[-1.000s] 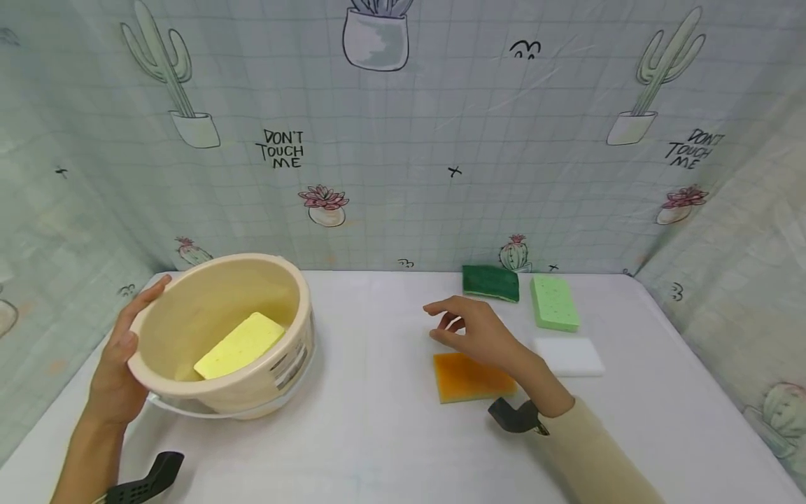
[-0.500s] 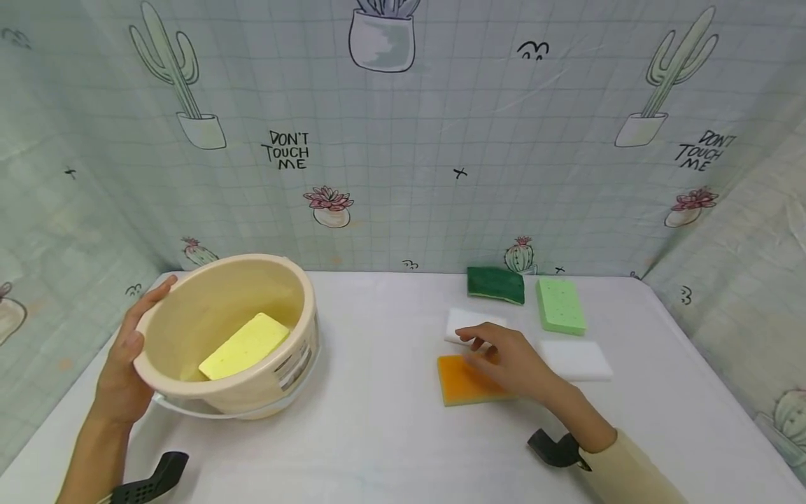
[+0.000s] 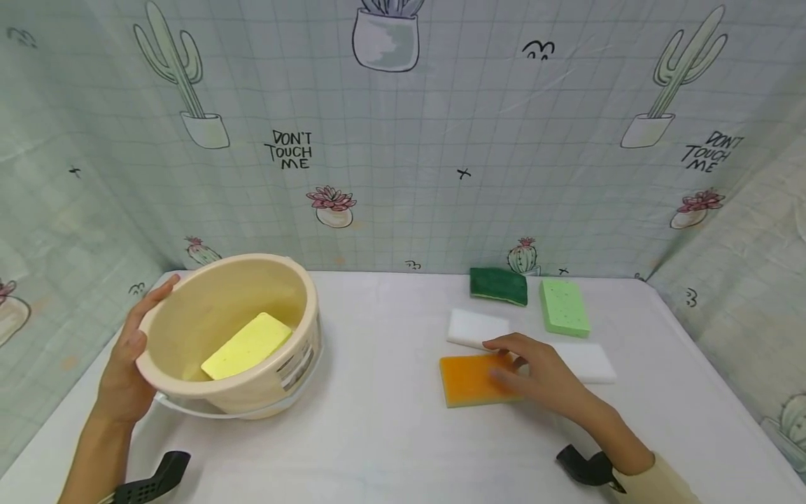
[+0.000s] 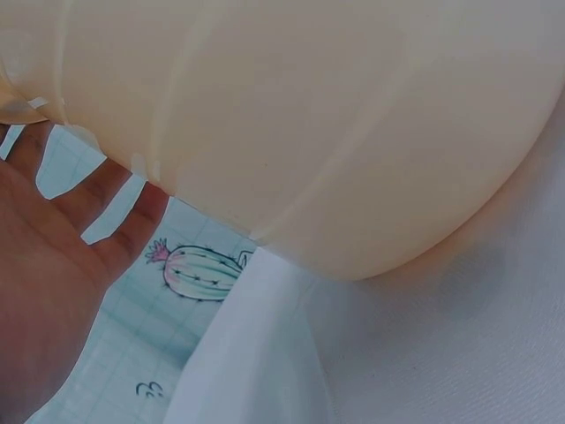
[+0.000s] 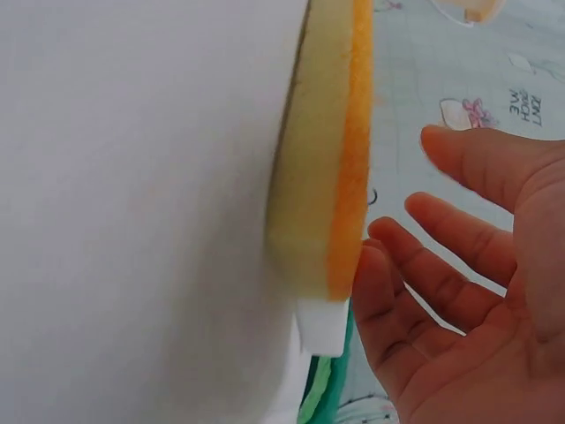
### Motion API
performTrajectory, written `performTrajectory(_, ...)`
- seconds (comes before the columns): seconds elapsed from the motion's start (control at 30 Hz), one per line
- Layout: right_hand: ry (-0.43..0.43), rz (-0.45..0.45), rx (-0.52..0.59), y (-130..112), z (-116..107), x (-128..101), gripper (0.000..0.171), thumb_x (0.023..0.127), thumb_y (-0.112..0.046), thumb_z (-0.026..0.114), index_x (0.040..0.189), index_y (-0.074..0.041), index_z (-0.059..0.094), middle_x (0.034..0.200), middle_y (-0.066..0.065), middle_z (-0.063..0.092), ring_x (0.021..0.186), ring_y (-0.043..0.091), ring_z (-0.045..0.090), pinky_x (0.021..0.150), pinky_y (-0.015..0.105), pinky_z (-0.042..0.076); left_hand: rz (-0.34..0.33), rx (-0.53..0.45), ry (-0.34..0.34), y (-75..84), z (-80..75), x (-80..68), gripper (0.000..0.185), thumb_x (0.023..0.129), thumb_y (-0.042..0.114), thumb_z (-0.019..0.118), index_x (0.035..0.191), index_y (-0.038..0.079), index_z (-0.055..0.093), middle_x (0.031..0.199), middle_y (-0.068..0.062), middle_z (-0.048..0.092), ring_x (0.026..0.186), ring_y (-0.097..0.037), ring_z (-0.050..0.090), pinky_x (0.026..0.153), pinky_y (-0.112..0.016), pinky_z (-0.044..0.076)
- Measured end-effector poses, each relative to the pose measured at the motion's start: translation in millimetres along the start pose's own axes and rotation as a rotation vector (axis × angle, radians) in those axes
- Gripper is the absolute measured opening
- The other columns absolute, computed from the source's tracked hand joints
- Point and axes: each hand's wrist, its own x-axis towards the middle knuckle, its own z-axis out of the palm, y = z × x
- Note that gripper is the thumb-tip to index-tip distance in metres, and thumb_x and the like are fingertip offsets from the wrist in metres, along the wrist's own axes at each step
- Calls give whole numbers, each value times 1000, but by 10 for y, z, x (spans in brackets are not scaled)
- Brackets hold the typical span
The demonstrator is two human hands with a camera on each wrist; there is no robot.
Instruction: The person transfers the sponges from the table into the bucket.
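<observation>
- Head view, left side: we see the left hand (image 3: 122,371) holding the bucket (image 3: 189,294) at its left side, the fingers along the outside near the rim and the thumb toward the near side.
- Head view, container: we locate the bucket on the left part of the tabletop (image 3: 378,441). The yellow sponge (image 3: 247,346) lies inside it; the white handle (image 3: 204,416) hangs low across the front.
- Head view, right side: we see the right hand (image 3: 541,374) over the right end of the orange sponge (image 3: 464,381), its fingers loosely bent and unloaded. The thumb is blurred.
- Head view, surrounding parts: we find the left white block (image 3: 472,325) just behind the orange sponge, the right white block (image 3: 592,364) partly hidden by the right hand, and the dark green pad (image 3: 499,285) and light green sponge (image 3: 564,308) farther back.
- Left wrist view: we see the left fingers reach the bucket wall; their tips pass out of sight behind it.
- Right wrist view: we see the orange sponge's orange layer above a pale layer. The right fingers are spread beside it; we cannot tell whether they touch.
</observation>
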Motion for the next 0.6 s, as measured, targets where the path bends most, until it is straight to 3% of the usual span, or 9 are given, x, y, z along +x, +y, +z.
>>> performTrajectory(0.33, -12, 75, -84, 60, -109, -118, 47, 84, -35, 74, 123, -11, 62, 116, 2, 60, 84, 15, 51, 64, 24, 46, 6, -14, -13, -27, 10, 10, 58, 96, 21, 32, 152, 10, 21, 155, -8, 17, 130, -18, 33, 93, -22, 43)
performTrajectory(0.6, -69, 45, -29, 146, -125, -186, 58, 81, -34, 76, 130, -9, 57, 129, 9, 47, 83, 14, 51, 64, 23, 46, 16, -9, -13, -26, -6, -1, 58, 96, 20, 31, 152, 9, 20, 154, -9, 18, 128, -17, 36, 92, -22, 44)
